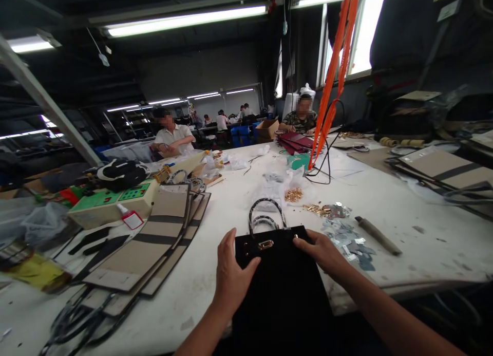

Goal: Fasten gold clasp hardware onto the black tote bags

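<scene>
A black handbag panel (283,294) lies in front of me at the near edge of the table, its upper edge facing away. A looped handle (252,212) wrapped in clear plastic rises from that edge. A gold clasp plate (265,244) is set near the top, with small gold fittings on both sides. My left hand (233,276) grips the left edge, thumb on the front face and fingers along the side. At the top right corner my right hand (321,250) pinches the panel, thumb beside a gold fitting; its fingertips behind are hidden.
Stacked grey-beige bag panels (150,243) lie left, beside a red-labelled bottle (131,217) and a green-topped machine (115,199). Gold fittings (293,194), metal plates (346,238) and a rod-like tool (377,235) lie right. Orange strips (331,78) hang over the table. Two people sit across.
</scene>
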`<state>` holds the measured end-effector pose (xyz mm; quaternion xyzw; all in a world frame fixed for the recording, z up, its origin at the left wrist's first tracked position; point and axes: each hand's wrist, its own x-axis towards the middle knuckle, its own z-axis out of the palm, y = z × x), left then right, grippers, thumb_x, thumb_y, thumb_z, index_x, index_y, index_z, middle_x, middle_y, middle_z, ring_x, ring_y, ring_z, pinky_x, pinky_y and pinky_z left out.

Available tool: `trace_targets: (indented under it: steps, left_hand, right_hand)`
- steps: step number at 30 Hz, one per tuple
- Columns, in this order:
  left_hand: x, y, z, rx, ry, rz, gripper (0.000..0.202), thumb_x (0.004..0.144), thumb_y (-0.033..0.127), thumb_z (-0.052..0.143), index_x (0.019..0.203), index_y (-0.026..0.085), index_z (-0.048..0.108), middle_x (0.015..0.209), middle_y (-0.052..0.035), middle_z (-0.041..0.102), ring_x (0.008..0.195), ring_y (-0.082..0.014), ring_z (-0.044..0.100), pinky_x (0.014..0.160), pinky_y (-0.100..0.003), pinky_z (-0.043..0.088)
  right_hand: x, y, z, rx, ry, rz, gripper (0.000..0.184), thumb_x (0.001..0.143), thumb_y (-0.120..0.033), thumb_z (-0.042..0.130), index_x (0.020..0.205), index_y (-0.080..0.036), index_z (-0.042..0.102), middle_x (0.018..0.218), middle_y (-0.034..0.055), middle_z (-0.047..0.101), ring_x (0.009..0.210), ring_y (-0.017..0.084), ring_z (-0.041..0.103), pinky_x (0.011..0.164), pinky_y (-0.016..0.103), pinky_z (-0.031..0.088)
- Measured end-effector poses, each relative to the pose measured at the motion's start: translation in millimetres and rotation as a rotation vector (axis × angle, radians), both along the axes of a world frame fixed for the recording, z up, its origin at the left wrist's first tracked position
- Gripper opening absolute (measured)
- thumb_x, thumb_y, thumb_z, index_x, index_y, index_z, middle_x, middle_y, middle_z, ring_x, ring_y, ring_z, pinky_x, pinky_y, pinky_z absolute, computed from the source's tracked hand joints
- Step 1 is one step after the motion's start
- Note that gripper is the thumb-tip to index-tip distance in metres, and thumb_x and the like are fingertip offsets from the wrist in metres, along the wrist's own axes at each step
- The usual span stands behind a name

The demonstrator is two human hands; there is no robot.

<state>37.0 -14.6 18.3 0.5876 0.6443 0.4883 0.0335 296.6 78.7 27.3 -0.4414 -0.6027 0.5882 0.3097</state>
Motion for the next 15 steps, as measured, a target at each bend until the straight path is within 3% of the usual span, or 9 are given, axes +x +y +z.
trace_targets:
  steps: [2,4,9,12,15]
  left_hand:
    - [-9.4,4.0,-11.8,-0.176,-0.315,0.037,0.097,0.077,0.037,0.082,0.158,0.023,0.030,0.154,-0.0151,0.045,0.128,-0.0310,0.057,0.109,-0.048,0.049]
    - [-13.7,9.3,-13.8,-0.264,-0.528,0.001,0.102,0.075,0.042,0.085,0.158,0.020,0.030,0.146,-0.0164,0.054,0.121,-0.0299,0.062,0.107,-0.044,0.050]
    - [-12.4,24.4,2.7,-0.381,-0.865,-0.235,0.061,0.078,0.051,0.082,0.124,0.013,0.067,0.120,-0.0149,0.072,0.112,-0.0320,0.069,0.104,-0.042,0.051]
    - [-11.7,38.6,1.6,-0.491,-1.100,-0.307,0.060,0.077,0.050,0.085,0.120,0.012,0.069,0.118,-0.0165,0.074,0.107,-0.0325,0.072,0.099,-0.041,0.055]
    - [-10.9,51.2,-8.9,-0.514,-1.240,-0.251,0.060,0.080,0.056,0.080,0.122,0.014,0.069,0.112,-0.0146,0.075,0.104,-0.0314,0.073,0.095,-0.041,0.058]
  right_hand:
    - [-5.5,0.9,3.2,-0.009,0.030,0.018,0.077,0.071,-0.077,0.068,0.110,-0.011,0.066,0.108,0.0075,0.069,0.097,0.014,0.064,0.083,0.018,0.050]
    - [-10.8,2.9,6.8,-0.017,0.048,0.028,0.078,0.070,-0.078,0.068,0.108,-0.010,0.066,0.105,0.0082,0.069,0.098,0.015,0.064,0.084,0.020,0.051]
    - [-16.9,22.5,5.8,-0.089,0.088,0.058,0.080,0.071,-0.075,0.070,0.116,-0.010,0.065,0.112,0.0097,0.068,0.099,0.014,0.065,0.085,0.019,0.051]
    - [-16.7,48.1,-6.3,-0.111,0.003,0.039,0.082,0.073,-0.081,0.064,0.110,-0.009,0.064,0.103,0.0090,0.068,0.084,0.008,0.062,0.072,0.015,0.046]
    - [-14.4,84.1,-21.4,-0.023,-0.217,-0.083,0.085,0.078,-0.088,0.049,0.107,-0.009,0.065,0.100,0.0093,0.069,0.075,0.006,0.061,0.065,0.013,0.045]
